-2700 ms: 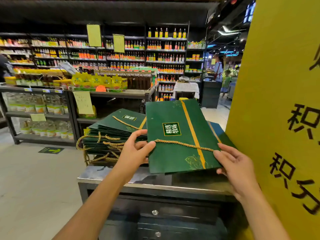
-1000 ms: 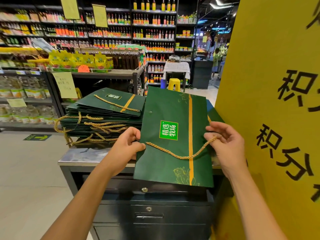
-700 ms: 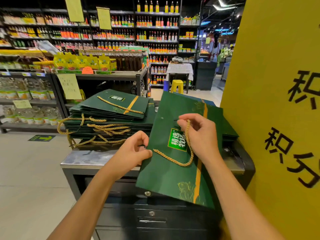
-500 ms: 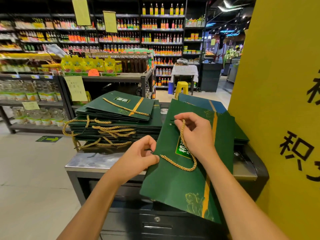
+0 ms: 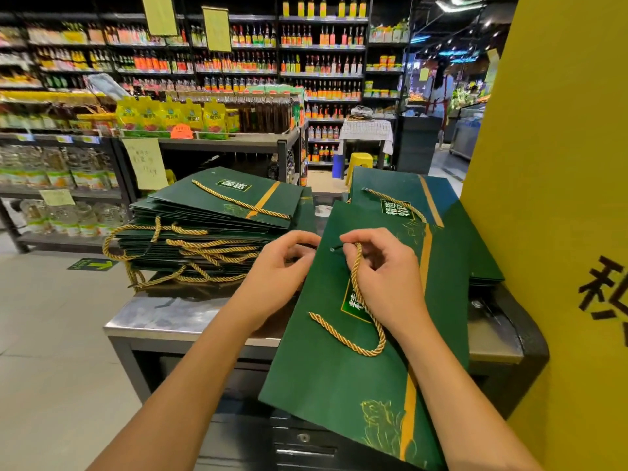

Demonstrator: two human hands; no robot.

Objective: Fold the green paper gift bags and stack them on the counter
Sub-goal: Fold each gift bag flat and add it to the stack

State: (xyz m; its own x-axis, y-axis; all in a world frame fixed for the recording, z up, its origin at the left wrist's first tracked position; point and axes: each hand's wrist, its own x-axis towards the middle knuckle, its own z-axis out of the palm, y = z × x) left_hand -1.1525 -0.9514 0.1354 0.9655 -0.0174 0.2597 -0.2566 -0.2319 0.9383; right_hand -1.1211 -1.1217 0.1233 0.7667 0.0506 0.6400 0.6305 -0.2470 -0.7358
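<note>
- The right hand (image 5: 384, 280) pinched one gold rope handle (image 5: 365, 334) between thumb and forefinger near its upper end. Its other fingers were curled, and the rope's loop hung slack down the bag's face.
- The left hand (image 5: 282, 266) gripped the top left edge of the same green bag (image 5: 326, 385), with its fingers curled around that edge.
- This one bag lay flat and tilted. Its upper part was over the counter (image 5: 163, 316) and its lower end hung past the front edge.
- Two piles of flat green bags sat on the counter. A tall left stack (image 5: 210, 229) held too many to count, with gold handles spilling from its front. A lower right pile (image 5: 401, 188) lay just behind the held bag.
- One yellow pillar (image 5: 560, 198) with black characters stood just beside the counter.
- Farther back stood one yellow stool (image 5: 360, 159), and two paper signs (image 5: 216, 28) hung before the bottle shelves (image 5: 323, 62).
</note>
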